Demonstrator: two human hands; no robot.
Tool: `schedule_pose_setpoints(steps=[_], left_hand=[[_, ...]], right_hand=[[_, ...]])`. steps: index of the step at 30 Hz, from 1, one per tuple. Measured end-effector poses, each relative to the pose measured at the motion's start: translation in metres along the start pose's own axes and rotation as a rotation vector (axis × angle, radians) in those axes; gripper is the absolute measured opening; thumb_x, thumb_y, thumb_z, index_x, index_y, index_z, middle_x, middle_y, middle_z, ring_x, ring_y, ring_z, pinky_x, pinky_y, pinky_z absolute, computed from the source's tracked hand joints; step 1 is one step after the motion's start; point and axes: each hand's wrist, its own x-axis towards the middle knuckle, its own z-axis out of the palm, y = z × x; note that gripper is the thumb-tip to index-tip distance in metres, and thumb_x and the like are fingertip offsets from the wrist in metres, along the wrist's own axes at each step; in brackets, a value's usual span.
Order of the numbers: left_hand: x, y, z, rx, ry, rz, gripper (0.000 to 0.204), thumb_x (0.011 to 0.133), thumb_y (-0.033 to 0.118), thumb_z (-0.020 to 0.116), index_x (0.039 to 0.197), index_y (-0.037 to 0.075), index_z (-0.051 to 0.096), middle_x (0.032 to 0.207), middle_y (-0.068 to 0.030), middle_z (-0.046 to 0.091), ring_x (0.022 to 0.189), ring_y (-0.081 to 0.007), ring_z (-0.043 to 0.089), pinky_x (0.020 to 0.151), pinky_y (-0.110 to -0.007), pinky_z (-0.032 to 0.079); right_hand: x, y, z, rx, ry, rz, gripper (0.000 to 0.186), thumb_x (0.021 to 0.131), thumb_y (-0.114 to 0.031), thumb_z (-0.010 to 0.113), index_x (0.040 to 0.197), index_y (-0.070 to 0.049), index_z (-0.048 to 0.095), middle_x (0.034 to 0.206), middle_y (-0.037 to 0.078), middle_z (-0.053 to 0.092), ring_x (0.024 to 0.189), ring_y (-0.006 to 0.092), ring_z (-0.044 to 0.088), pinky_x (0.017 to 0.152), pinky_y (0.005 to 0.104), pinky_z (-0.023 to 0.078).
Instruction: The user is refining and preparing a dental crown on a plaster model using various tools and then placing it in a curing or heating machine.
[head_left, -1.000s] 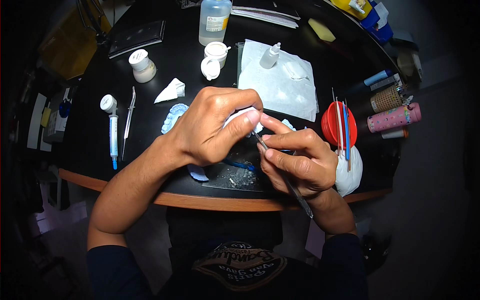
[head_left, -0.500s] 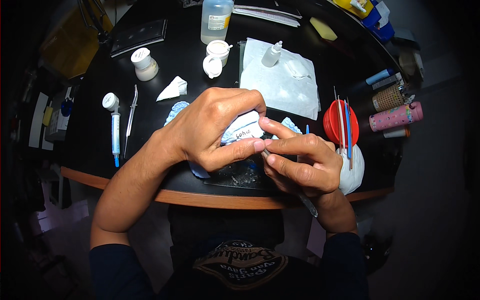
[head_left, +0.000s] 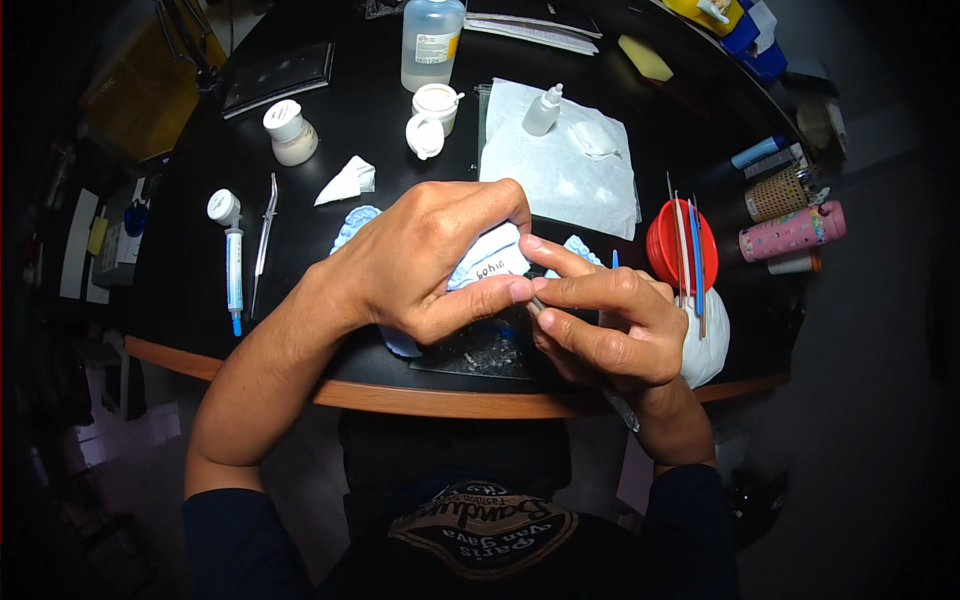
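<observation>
My left hand (head_left: 425,250) is closed round a pale blue-and-white plaster dental cast (head_left: 492,252) with handwriting on its side, thumb below and fingers curled over the top. Against the cast's right edge, my right hand (head_left: 615,315) pinches a slim metal hand instrument (head_left: 622,410). Its wide end sticks out below that hand; the working tip is hidden by the fingers. Behind my left wrist, another blue dental cast (head_left: 352,230) partly shows. A further blue cast piece (head_left: 581,250) stands just beyond my right fingers.
White paper (head_left: 500,160) carries a dropper bottle (head_left: 542,112). Behind are an open white jar (head_left: 437,103) and a large bottle (head_left: 433,45). At left lie a syringe (head_left: 234,275) and tweezers (head_left: 265,230). Thin-handled tools (head_left: 697,265) lean by a red round container (head_left: 662,245) at right.
The cast has turned slightly in my left hand, so its writing shows at a steeper slant. Both hands stay in nearly the same place, with their grips kept.
</observation>
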Motion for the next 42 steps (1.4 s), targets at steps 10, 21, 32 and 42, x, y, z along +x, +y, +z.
schedule_pose_setpoints(steps=[10,21,32,42], left_hand=[[0.0015,0.0027,0.0005,0.014,0.018,0.005,0.037,0.085,0.032,0.068,0.097,-0.002,0.061,0.080,-0.0153,0.064,0.067,-0.0266,0.066,0.059,-0.034,0.049],[0.0038,0.0005,-0.0030,0.031,0.042,0.103,0.043,0.081,0.034,0.078,0.095,-0.001,0.059,0.077,-0.0154,0.062,0.066,-0.0313,0.064,0.059,-0.038,0.049],[0.0021,0.0002,-0.0028,0.011,0.036,0.073,0.039,0.082,0.031,0.077,0.096,-0.001,0.059,0.072,-0.0144,0.061,0.063,-0.0306,0.063,0.056,-0.038,0.049],[-0.0022,0.0014,-0.0033,0.052,0.006,-0.026,0.043,0.081,0.036,0.070,0.096,-0.003,0.060,0.080,-0.0161,0.063,0.066,-0.0278,0.066,0.058,-0.035,0.050]], right_hand=[[0.0001,0.0005,-0.0013,0.005,-0.008,-0.010,0.016,0.078,0.004,0.082,0.090,0.001,0.073,0.095,0.019,0.074,0.098,0.0381,0.077,0.075,0.0348,0.069],[0.0002,-0.0007,0.0018,0.025,-0.005,-0.038,0.016,0.079,0.003,0.082,0.091,0.001,0.071,0.097,0.019,0.073,0.098,0.0389,0.077,0.072,0.0359,0.069],[-0.0008,-0.0012,-0.0028,0.013,-0.064,-0.028,0.018,0.080,0.005,0.081,0.094,0.001,0.071,0.101,0.020,0.072,0.102,0.0413,0.076,0.077,0.0373,0.068],[0.0027,-0.0031,0.0019,-0.023,-0.041,-0.018,0.014,0.077,0.006,0.079,0.089,0.002,0.072,0.097,0.019,0.073,0.101,0.0386,0.077,0.074,0.0356,0.069]])
